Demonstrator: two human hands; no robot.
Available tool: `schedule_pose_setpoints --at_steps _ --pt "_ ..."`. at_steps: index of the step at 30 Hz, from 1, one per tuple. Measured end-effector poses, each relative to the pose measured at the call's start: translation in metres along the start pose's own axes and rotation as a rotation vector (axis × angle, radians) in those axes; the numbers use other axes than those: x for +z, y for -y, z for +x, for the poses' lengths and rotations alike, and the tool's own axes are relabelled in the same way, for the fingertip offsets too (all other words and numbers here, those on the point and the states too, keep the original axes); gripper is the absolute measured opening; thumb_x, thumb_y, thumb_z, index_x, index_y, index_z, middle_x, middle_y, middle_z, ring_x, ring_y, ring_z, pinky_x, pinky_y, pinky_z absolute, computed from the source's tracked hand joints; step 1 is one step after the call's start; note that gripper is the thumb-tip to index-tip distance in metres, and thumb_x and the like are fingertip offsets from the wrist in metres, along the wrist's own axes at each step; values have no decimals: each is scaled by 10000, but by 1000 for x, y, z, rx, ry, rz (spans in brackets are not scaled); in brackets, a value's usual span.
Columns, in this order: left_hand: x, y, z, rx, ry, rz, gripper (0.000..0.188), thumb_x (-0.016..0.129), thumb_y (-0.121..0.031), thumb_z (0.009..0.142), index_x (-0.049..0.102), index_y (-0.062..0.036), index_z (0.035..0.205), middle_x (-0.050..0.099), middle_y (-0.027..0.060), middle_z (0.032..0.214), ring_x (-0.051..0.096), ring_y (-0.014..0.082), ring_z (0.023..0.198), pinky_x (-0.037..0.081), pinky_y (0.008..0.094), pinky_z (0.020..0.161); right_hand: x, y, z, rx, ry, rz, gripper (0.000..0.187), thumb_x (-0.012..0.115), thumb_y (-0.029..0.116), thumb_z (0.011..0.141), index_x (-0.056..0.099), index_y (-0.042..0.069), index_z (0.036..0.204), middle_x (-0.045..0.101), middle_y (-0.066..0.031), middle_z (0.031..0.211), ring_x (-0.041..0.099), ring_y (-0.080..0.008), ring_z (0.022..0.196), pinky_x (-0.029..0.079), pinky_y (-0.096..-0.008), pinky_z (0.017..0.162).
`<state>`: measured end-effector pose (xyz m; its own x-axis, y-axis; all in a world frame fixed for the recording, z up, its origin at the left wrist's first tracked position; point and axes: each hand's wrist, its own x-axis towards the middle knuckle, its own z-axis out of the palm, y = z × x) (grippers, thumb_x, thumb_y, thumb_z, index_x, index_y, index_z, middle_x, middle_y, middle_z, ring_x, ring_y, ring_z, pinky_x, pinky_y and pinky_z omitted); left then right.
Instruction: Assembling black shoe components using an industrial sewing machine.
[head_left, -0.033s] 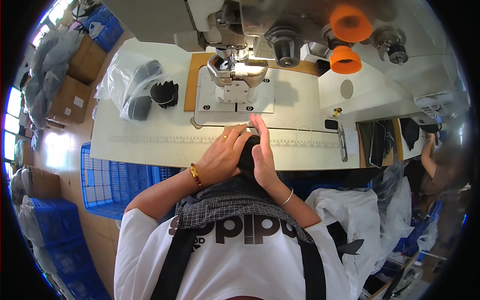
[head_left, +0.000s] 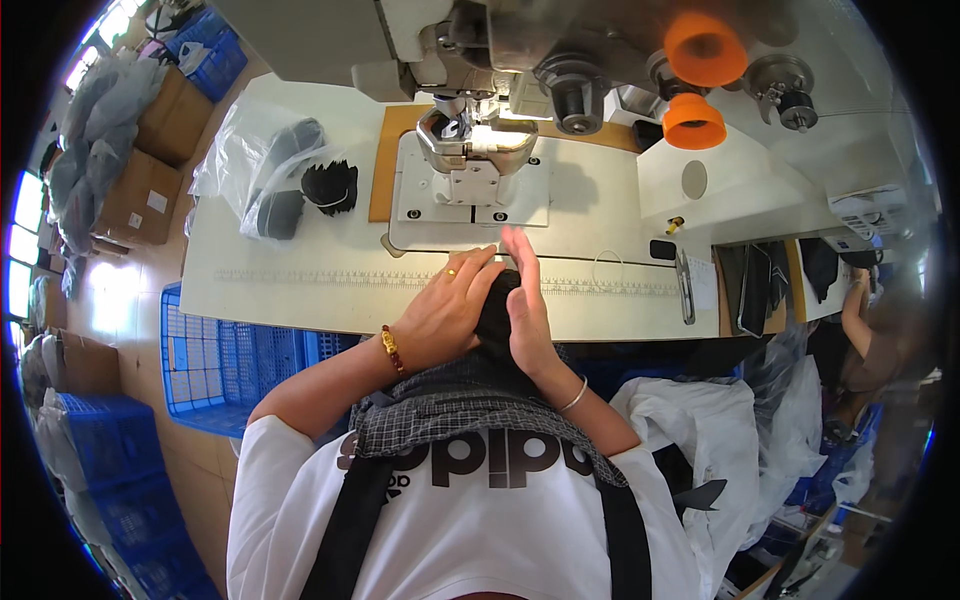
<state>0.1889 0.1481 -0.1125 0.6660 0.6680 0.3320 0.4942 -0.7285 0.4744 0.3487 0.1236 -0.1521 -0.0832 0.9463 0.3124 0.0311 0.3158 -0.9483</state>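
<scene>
A small black cloth piece or stack (head_left: 497,308) stands between my two hands at the front edge of the sewing table. My left hand (head_left: 450,303) leans along its left side, fingers stretched out with a slight bend and thumb hidden. On the other side my right hand (head_left: 528,315) is held edge-up, its fingers straight and its thumb apart against the cloth. How many layers the cloth has I cannot tell. Just beyond my fingertips is the metal plate of the sewing machine (head_left: 475,185). A dark checked cloth (head_left: 480,415) covers my lap and waist.
A tied black bundle (head_left: 330,188) lies at the table's left beside a clear bag (head_left: 240,170) with dark grey pieces. Tweezers or snips (head_left: 686,285) rest at the right. Blue crates (head_left: 235,365) stand below left, white cloth (head_left: 690,430) below right. Another person's arm (head_left: 857,315) shows far right.
</scene>
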Motion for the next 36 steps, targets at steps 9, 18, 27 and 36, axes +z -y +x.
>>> schedule_pose_setpoints --at_steps 9,18,27,36 --pt "3 4 4 -28 82 102 873 691 -8 664 337 50 1461 505 209 1221 511 383 1094 435 446 991 0 1 3 58 11 114 853 279 621 1024 148 -36 1552 235 -235 1596 203 -330 1497 133 -419 1217" --pt "-4 13 18 98 110 192 679 725 -158 717 463 12 1320 544 163 1191 522 337 1092 431 418 986 0 -10 8 109 -76 259 714 245 518 1068 254 -33 1522 354 -207 1530 322 -286 1436 214 -395 1198" --pt "5 14 20 133 36 241 530 724 -155 706 497 -2 1160 554 152 1136 537 333 1044 426 414 964 8 -6 11 51 -75 98 689 280 469 1072 264 -66 1505 333 -217 1544 307 -315 1441 200 -405 1197" --pt "-7 33 6 -211 -14 -809 347 615 -190 972 522 -34 1267 611 97 1206 590 217 1099 472 366 932 -16 12 15 49 -121 209 858 375 634 1001 236 -33 1523 343 -202 1519 345 -288 1420 222 -411 1198"
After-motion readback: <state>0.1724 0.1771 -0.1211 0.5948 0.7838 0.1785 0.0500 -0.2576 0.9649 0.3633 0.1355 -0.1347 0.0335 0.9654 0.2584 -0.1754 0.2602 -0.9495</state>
